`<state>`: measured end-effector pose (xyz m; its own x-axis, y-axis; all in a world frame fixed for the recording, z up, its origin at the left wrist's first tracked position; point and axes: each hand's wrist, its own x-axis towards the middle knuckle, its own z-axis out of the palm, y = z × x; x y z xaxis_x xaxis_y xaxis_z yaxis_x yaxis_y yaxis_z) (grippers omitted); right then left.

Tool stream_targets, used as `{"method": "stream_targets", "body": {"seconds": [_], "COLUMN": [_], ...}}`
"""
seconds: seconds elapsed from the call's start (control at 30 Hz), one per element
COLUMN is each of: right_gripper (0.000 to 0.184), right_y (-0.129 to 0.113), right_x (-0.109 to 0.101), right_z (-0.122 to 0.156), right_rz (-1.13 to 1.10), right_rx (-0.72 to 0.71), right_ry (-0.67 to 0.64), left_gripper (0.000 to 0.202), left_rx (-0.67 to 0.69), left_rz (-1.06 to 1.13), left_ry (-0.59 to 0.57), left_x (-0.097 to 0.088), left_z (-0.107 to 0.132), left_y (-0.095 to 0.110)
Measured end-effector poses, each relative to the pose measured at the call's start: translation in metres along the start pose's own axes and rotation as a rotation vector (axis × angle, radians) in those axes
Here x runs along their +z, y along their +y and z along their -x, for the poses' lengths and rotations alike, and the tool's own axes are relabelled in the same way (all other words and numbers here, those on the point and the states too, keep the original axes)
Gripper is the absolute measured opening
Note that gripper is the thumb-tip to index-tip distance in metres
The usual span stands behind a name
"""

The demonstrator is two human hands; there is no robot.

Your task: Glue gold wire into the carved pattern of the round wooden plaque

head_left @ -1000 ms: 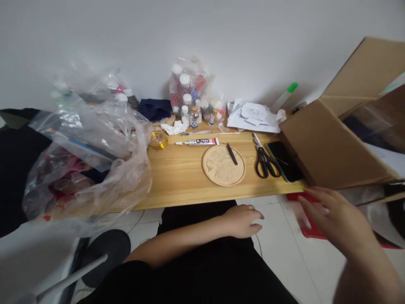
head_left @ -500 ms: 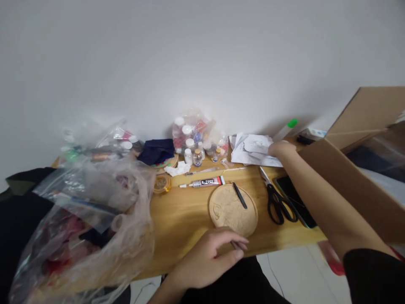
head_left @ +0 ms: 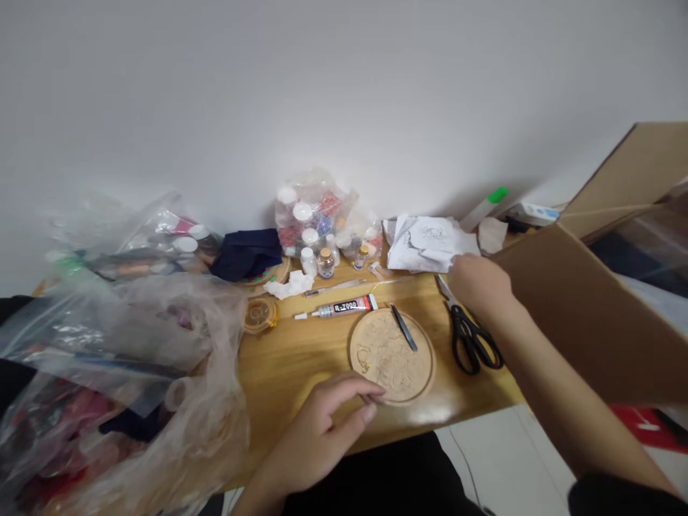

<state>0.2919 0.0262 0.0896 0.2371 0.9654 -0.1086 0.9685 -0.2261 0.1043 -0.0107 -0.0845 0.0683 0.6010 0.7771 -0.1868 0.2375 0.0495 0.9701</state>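
Note:
My left hand (head_left: 322, 423) lies on the wooden table (head_left: 290, 358), fingers curled together. Its thumb and fingertips pinch the near-left rim of a round wooden disc (head_left: 391, 356) with a carved pattern. A thin black tool (head_left: 404, 328) lies across the disc's far side. My right hand (head_left: 478, 284) hovers over the handle-less end of black scissors (head_left: 471, 337), just in front of crumpled sketch papers (head_left: 430, 242). I see only its back; the fingers are hidden. A B-7000 glue tube (head_left: 344, 308) lies behind the disc.
A big clear plastic bag (head_left: 123, 344) of supplies fills the table's left. A bag of small bottles (head_left: 312, 215), navy cloth (head_left: 247, 252) and a gold wire spool (head_left: 259, 314) sit at the back. An open cardboard box (head_left: 591, 308) crowds the right; a green-capped marker (head_left: 486, 204) lies by the wall.
My left hand rose from my lap to the disc's rim. My right hand reached to the papers at the back, then drew back over the scissors. The view shifted upward.

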Motion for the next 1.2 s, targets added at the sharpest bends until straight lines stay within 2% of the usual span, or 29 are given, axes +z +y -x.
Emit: {"method": "stream_targets", "body": {"seconds": [0.1,0.17,0.3,0.37,0.47,0.6,0.7,0.8,0.83,0.9,0.93,1.0,1.03,1.1,1.2], "right_gripper": [0.027,0.027,0.029,0.029,0.03,0.036,0.05,0.052,0.049,0.037,0.03,0.017,0.013,0.011,0.014], "right_y": [-0.007,-0.007,-0.001,-0.001,-0.012,-0.038,-0.053,-0.056,-0.054,-0.048,-0.045,-0.041,-0.041,-0.044,-0.054], "right_x": [0.01,0.019,0.041,0.051,0.059,0.061,0.063,0.063,0.062,0.055,0.05,0.041,0.037,0.036,0.046], "right_z": [0.054,0.079,0.105,0.109,0.108,0.095,0.084,0.078,0.076,0.074,0.072,0.067,0.064,0.061,0.068], "right_rz": [-0.033,-0.066,-0.267,-0.389,-0.472,-0.327,-0.174,-0.212,-0.312,-0.671,-0.906,-1.346,-1.508,-1.692,-1.716], "right_rx": [-0.085,-0.119,-0.168,-0.216,-0.286,-0.263,-0.267,-0.351,-0.393,-0.432,-0.42,-0.304,-0.279,-0.277,-0.341], "right_ry": [-0.043,-0.051,0.094,0.174,0.195,0.136,0.063,0.011,0.014,0.052,0.067,0.056,-0.007,-0.137,-0.236], "left_gripper": [0.017,0.018,0.017,0.017,0.016,0.013,0.012,0.016,0.018,0.021,0.022,0.023,0.024,0.024,0.027], "left_rx": [0.001,0.009,-0.026,-0.032,-0.022,0.028,0.132,0.267,0.306,0.364,0.388,0.435,0.464,0.537,0.641], "left_rz": [-0.017,-0.004,-0.011,-0.002,-0.008,-0.118,-0.287,-0.575,-0.68,-0.867,-0.94,-1.034,-1.059,-1.083,-1.078], "left_ry": [0.095,0.173,0.324,0.356,0.383,0.412,0.413,0.407,0.398,0.357,0.33,0.267,0.247,0.221,0.188], "left_x": [-0.002,-0.002,0.005,0.009,0.016,0.022,0.021,0.015,0.012,0.005,0.001,-0.005,-0.008,-0.013,-0.019], "left_z": [0.002,0.004,0.013,0.018,0.023,0.024,0.02,0.01,0.005,-0.007,-0.013,-0.026,-0.032,-0.042,-0.048], "left_y": [-0.007,-0.015,-0.032,-0.038,-0.044,-0.046,-0.047,-0.05,-0.051,-0.052,-0.053,-0.054,-0.054,-0.055,-0.061]}}
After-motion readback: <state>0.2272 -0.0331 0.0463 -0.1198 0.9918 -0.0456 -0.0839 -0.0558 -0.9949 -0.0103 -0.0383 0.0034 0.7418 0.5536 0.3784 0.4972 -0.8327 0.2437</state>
